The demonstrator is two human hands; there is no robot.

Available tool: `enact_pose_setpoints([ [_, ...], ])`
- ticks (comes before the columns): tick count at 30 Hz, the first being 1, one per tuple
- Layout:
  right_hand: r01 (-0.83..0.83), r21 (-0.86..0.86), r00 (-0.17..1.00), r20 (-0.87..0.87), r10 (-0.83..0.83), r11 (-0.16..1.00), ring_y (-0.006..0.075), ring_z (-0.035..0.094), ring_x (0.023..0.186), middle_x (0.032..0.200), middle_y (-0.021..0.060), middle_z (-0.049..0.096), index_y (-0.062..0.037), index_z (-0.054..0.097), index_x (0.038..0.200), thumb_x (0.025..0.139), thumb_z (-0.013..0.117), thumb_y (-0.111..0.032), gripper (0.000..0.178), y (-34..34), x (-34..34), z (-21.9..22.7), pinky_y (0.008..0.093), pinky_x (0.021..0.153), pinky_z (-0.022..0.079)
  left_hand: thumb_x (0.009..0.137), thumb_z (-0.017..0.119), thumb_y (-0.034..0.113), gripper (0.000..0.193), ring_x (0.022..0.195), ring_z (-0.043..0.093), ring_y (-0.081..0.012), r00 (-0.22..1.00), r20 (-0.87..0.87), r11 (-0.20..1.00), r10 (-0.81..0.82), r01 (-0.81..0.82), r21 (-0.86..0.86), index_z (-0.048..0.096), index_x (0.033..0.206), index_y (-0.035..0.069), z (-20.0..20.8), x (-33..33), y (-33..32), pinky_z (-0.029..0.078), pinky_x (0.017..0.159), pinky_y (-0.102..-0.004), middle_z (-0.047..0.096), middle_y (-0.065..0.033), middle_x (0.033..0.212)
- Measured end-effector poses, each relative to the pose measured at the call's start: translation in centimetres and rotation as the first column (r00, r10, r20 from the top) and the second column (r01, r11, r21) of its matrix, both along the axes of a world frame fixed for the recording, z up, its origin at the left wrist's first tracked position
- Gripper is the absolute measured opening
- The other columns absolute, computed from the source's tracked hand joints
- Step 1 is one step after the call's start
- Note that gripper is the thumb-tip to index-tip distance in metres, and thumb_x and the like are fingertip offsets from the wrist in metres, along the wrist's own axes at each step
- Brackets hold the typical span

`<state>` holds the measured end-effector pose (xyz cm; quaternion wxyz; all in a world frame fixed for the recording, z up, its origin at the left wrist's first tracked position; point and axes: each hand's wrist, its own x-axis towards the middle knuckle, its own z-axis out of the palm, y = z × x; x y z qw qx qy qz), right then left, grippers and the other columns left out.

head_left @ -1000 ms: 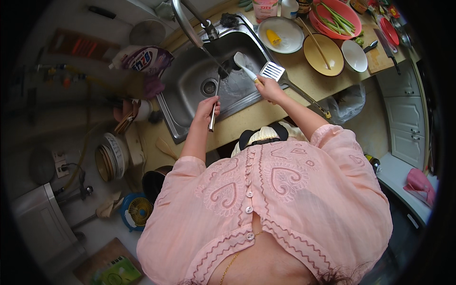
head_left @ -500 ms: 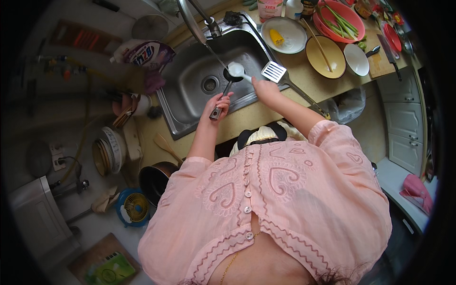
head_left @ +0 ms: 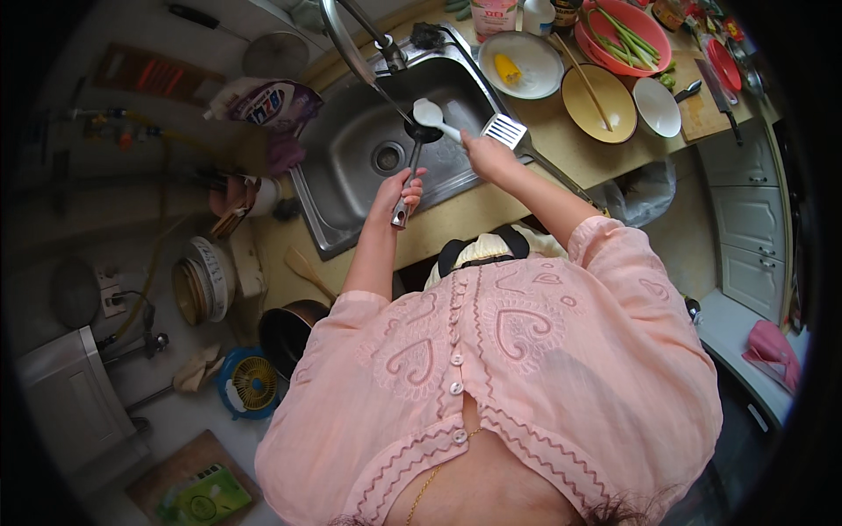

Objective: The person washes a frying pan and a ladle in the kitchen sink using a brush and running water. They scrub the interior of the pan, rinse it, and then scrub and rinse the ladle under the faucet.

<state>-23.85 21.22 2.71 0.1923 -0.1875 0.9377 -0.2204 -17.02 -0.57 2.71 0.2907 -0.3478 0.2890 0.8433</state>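
Observation:
Over the steel sink (head_left: 320, 197), my left hand (head_left: 399, 193) is closed around the metal handle of a ladle with a dark bowl (head_left: 424, 134). My right hand (head_left: 487, 156) grips a white round-headed spoon (head_left: 428, 113); its head overlaps the ladle's bowl in this view, and I cannot tell whether they touch. A thin stream of water from the faucet (head_left: 349, 42) runs down toward both. A slotted spatula (head_left: 505, 131) lies across the sink's right rim, its handle on the counter beside my right forearm.
Right of the sink are a white plate (head_left: 544, 74) with a yellow piece of food, a yellow bowl (head_left: 614, 114) with chopsticks, a white bowl (head_left: 656, 107), and a pink basket (head_left: 649, 35) of green stalks. A knife (head_left: 721, 95) lies on a cutting board. A dark pot (head_left: 285, 337) stands lower left.
The white spoon's head has moved slightly up and left over the ladle's bowl. The ladle's handle has swung a little more upright in my left hand.

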Motion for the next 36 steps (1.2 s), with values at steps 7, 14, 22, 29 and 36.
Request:
enact_pose_setpoints([
  [7, 0.137, -0.270, 0.937, 0.346, -0.037, 0.953, 0.0293, 0.062, 0.066, 0.077, 0.0191, 0.062, -0.0074, 0.051, 0.120, 0.082, 0.052, -0.018, 0.039, 1.5, 0.3, 4.9, 0.0383, 0.061, 0.049, 0.092, 0.037, 0.044, 0.050, 0.043, 0.033, -0.0037, 0.998, -0.013, 0.991, -0.065, 0.063, -0.114, 0.046, 0.103, -0.004, 0.3, -2.0, -0.7, 0.028, 0.035, -0.0167, 0.042, -0.0029, 0.066],
  [14, -0.199, -0.462, 0.975, -0.004, 0.223, 0.864, 0.0369, 0.059, 0.075, 0.085, 0.0229, 0.061, -0.0015, 0.043, 0.126, 0.082, 0.053, -0.014, 0.047, 1.9, 3.0, 2.6, 0.0391, 0.069, 0.047, 0.079, 0.030, 0.071, 0.080, 0.043, 0.033, -0.0038, 0.992, -0.048, 0.976, -0.113, 0.102, -0.193, 0.046, 0.096, -0.006, 0.1, -3.3, -1.6, 0.028, 0.034, -0.0162, 0.042, -0.0029, 0.064],
  [22, 0.005, -0.088, 1.000, 0.020, -0.003, 0.996, 0.0343, 0.060, 0.078, 0.085, 0.0158, 0.062, -0.0091, 0.041, 0.127, 0.084, 0.044, -0.011, 0.044, 0.0, -0.1, -1.2, 0.0447, 0.065, 0.048, 0.095, 0.033, 0.027, 0.034, 0.043, 0.036, -0.0051, 0.998, 0.065, 0.986, -0.026, 0.015, 0.167, 0.046, 0.102, -0.005, 0.1, -1.9, -1.2, 0.030, 0.034, -0.0191, 0.043, -0.0021, 0.066],
  [29, -0.176, -0.062, 0.984, -0.039, 0.174, 0.982, 0.0307, 0.062, 0.068, 0.076, 0.0166, 0.062, -0.0059, 0.049, 0.117, 0.084, 0.045, -0.012, 0.034, 1.0, 0.8, -2.6, 0.0406, 0.057, 0.050, 0.095, 0.034, 0.024, 0.030, 0.043, 0.036, -0.0059, 0.997, 0.059, 0.991, 0.048, -0.055, 0.126, 0.044, 0.103, -0.004, -0.2, 0.2, -1.6, 0.031, 0.035, -0.0209, 0.042, -0.0028, 0.065],
  [36, 0.086, -0.128, 0.923, 0.383, -0.031, 0.988, 0.0181, 0.052, 0.042, 0.061, 0.0094, 0.056, -0.0149, 0.046, 0.126, 0.086, 0.047, -0.020, 0.041, 2.6, 2.3, 2.7, 0.0313, 0.037, 0.043, 0.089, 0.048, 0.026, 0.024, 0.055, 0.055, -0.0158, 0.871, -0.032, 0.484, -0.490, 0.242, -0.841, 0.056, 0.093, 0.003, -0.7, -0.4, -1.7, 0.045, 0.046, -0.0299, 0.057, -0.0096, 0.074],
])
